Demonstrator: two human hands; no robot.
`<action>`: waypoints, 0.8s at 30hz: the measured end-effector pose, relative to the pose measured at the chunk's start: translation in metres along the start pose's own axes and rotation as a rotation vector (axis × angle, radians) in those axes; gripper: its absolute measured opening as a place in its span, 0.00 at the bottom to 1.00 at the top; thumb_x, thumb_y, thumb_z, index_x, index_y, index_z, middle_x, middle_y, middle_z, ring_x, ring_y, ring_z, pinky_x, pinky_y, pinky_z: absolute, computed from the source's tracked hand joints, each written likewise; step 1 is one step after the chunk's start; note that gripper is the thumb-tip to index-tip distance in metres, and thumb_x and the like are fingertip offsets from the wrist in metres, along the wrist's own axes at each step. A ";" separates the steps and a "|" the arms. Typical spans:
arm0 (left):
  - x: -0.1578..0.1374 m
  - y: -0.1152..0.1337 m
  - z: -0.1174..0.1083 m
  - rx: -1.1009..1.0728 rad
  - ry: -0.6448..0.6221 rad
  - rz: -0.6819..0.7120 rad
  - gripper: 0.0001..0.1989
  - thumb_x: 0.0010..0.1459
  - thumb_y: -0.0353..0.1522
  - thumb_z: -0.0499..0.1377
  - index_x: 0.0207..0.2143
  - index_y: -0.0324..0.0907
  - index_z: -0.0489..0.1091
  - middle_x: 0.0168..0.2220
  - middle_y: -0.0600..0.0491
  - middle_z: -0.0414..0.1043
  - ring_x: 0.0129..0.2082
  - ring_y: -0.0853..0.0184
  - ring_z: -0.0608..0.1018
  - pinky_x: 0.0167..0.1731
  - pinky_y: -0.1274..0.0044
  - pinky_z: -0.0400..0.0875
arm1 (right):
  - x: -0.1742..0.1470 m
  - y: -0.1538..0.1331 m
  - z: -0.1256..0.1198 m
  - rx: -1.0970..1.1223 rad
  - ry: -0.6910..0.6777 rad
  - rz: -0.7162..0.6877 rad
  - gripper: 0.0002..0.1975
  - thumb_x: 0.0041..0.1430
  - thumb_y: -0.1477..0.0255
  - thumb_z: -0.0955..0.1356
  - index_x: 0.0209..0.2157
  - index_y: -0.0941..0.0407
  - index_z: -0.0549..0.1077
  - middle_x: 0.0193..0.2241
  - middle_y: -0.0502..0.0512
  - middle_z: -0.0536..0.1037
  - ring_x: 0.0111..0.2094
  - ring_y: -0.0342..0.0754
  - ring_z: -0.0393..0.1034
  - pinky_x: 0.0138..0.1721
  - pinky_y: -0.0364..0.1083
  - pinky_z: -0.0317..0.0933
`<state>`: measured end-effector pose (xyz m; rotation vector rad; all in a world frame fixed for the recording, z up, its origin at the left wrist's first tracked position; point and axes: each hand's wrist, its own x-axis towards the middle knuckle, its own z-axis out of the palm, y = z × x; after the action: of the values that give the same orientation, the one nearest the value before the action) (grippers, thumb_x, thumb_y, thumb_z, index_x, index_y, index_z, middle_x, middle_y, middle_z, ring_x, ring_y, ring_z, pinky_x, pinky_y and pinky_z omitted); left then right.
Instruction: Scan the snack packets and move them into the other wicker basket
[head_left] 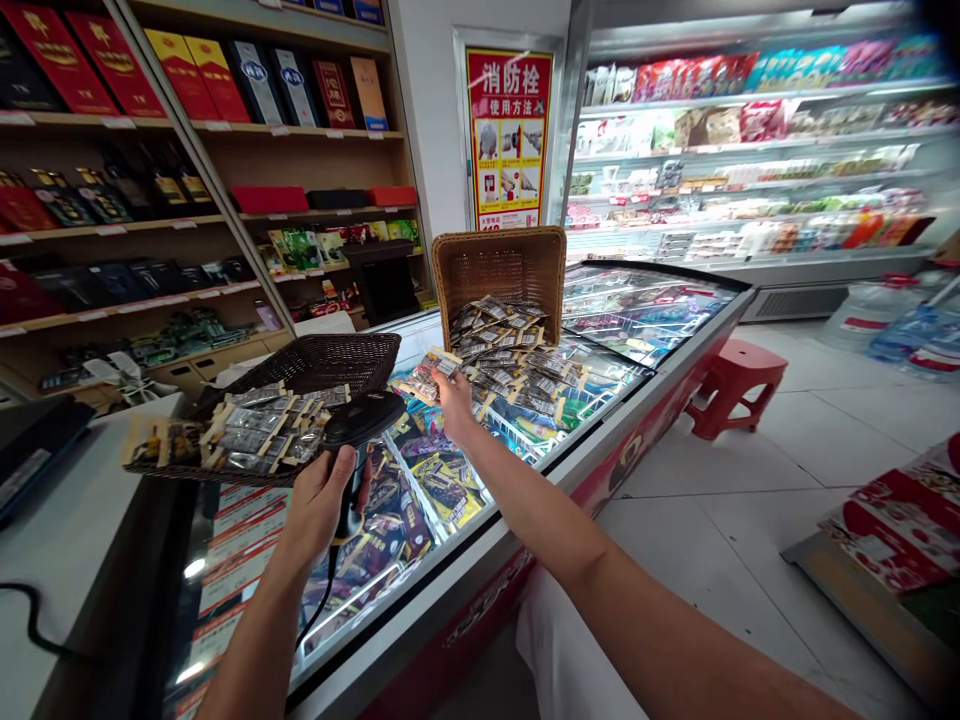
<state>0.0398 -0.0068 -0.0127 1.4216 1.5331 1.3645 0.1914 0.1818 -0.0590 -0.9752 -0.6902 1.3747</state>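
Left hand (pixel 322 505) is clamped round the handle of a black scanner (pixel 364 418), whose cord (pixel 328 590) drops over the freezer (pixel 450 590). Fingers pinched together, the right hand (pixel 454 400) grips one small clear packet (pixel 421 380) by its edge, above the freezer's glass and near the scanner's head. Just beyond it, a tan basket (pixel 499 270) lies tipped on its side, its mouth toward the person, with a heap of similar packets (pixel 510 350) spilling onto the glass. Nearer on the left sits a dark brown basket (pixel 322 360) with more packets piled in it; the scanner stands in front of its near right corner and hides part of it. Colourful frozen packs (pixel 442 485) show through the glass, partly covered by the right forearm. A white bench (pixel 75 540) runs along the left side. Behind stand shelves (pixel 300 130) of boxes and bottles, a red and yellow sign (pixel 510 140) and a stocked chiller (pixel 795 300). On the floor to the right are a red stool (pixel 739 385) and some large water jugs (pixel 874 310).
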 end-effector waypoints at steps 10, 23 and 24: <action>-0.003 0.004 0.002 0.045 -0.043 0.023 0.28 0.62 0.60 0.60 0.29 0.44 0.70 0.18 0.54 0.69 0.18 0.66 0.68 0.20 0.76 0.63 | 0.002 0.004 -0.002 0.041 0.010 -0.016 0.13 0.58 0.58 0.71 0.33 0.48 0.65 0.23 0.44 0.62 0.30 0.48 0.64 0.38 0.47 0.69; -0.001 0.000 0.001 0.112 -0.058 0.058 0.29 0.61 0.60 0.60 0.26 0.45 0.69 0.17 0.52 0.70 0.18 0.65 0.70 0.20 0.76 0.66 | 0.009 0.006 -0.002 0.026 -0.002 -0.043 0.11 0.60 0.58 0.69 0.33 0.48 0.65 0.24 0.46 0.63 0.28 0.48 0.62 0.34 0.47 0.70; -0.002 -0.001 0.003 0.094 -0.030 0.067 0.28 0.61 0.59 0.61 0.26 0.45 0.69 0.17 0.53 0.70 0.17 0.65 0.69 0.20 0.76 0.66 | 0.011 0.007 -0.002 0.004 -0.030 -0.086 0.11 0.60 0.58 0.68 0.34 0.49 0.65 0.25 0.47 0.64 0.29 0.48 0.63 0.33 0.47 0.70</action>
<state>0.0426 -0.0080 -0.0146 1.5563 1.5614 1.3188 0.1909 0.1914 -0.0672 -0.9134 -0.7435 1.3168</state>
